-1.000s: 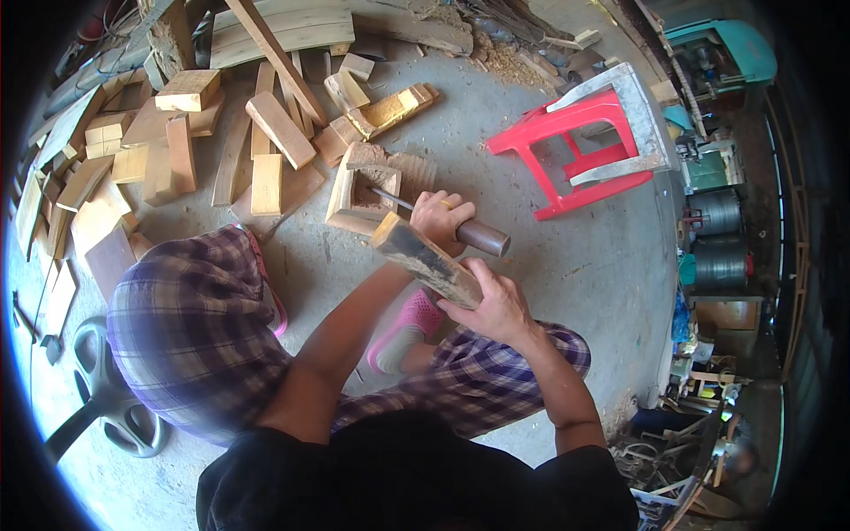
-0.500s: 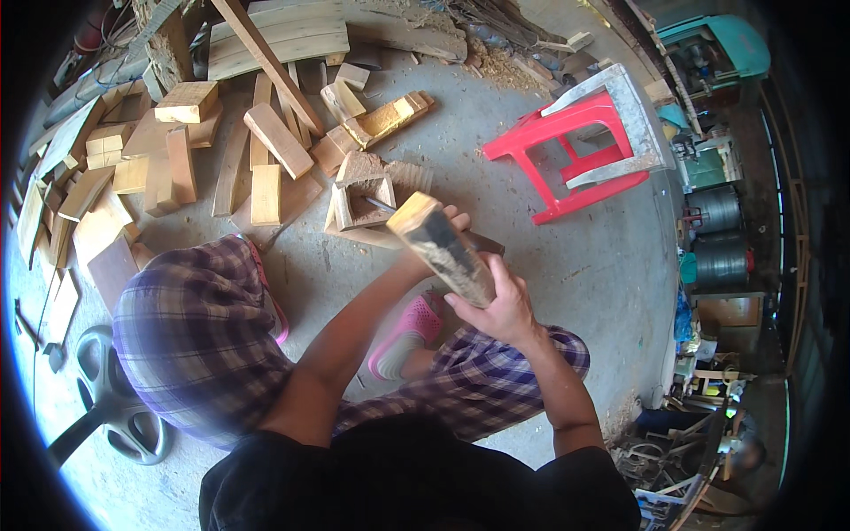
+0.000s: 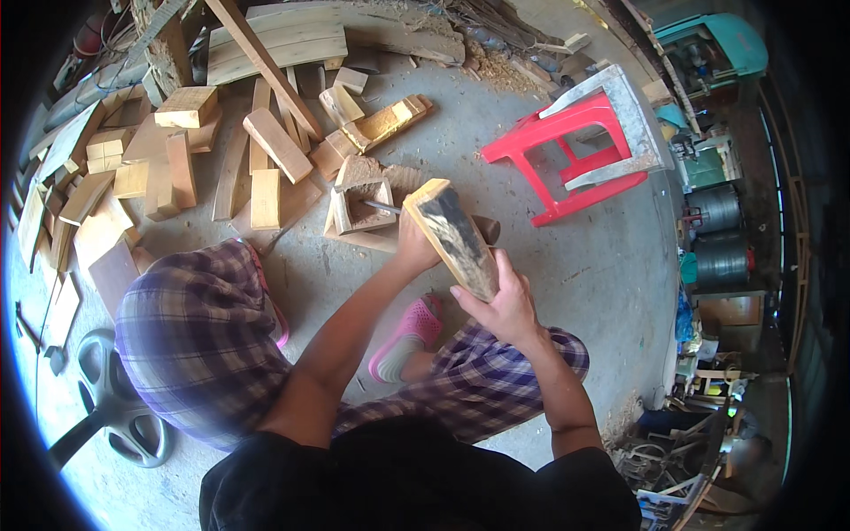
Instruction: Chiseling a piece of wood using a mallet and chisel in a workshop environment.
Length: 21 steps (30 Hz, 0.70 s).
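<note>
A wooden block [image 3: 452,239] with a dark, scuffed face is in my right hand [image 3: 509,305], its thumb on the near side and its fingers on the far side. My left hand [image 3: 418,241] is partly hidden behind this block. It grips a chisel [image 3: 381,206], whose metal shaft points left and whose rounded brown handle end shows right of the block. The shaft reaches the square opening of a hollowed wooden piece [image 3: 354,199] on the floor. The chisel's tip cannot be made out.
A red plastic stool [image 3: 567,155] with a grey top lies on its side at the right. Many wood offcuts [image 3: 177,168] cover the floor at the left. Beside my left knee stands a grey fan base [image 3: 106,403]. My pink shoe [image 3: 412,327] is below the hands.
The block's far end has swung right and the block has turned, showing more of its dark face. My left hand's fingers, seen past the block before, are now hidden behind it.
</note>
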### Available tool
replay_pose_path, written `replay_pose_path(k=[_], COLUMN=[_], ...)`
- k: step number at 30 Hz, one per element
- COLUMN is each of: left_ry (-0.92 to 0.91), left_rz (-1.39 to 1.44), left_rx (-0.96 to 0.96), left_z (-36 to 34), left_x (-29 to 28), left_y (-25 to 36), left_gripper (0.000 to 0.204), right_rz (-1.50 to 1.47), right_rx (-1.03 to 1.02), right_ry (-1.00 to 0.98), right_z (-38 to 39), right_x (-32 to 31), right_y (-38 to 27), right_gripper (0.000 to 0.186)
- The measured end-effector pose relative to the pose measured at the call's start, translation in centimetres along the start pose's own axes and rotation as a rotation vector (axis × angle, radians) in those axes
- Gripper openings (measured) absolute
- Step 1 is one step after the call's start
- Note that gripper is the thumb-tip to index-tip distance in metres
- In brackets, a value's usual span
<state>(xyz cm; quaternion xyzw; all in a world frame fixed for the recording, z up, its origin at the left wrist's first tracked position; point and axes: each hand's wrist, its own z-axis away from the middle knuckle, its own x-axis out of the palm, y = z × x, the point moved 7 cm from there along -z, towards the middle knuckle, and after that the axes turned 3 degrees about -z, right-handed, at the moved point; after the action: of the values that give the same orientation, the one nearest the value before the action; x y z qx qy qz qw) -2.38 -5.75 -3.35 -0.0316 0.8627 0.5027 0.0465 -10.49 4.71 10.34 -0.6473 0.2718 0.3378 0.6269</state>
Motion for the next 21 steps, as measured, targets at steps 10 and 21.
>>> replay_pose_path(k=[10, 21], left_ry=[-0.001, 0.022], left_rz=[-0.083, -0.160], left_rx=[0.012, -0.027], left_z=[-2.3, -3.1], left_x=[-1.5, -3.0], left_y=[2.6, 4.0], left_gripper=[0.037, 0.021], right_rz=[-0.069, -0.194], right_rx=[-0.056, 0.107], right_ry=[0.146, 0.172], right_z=[0.5, 0.3], right_x=[-1.9, -2.8], right_y=[-0.4, 0.5], right_gripper=[0.049, 0.050])
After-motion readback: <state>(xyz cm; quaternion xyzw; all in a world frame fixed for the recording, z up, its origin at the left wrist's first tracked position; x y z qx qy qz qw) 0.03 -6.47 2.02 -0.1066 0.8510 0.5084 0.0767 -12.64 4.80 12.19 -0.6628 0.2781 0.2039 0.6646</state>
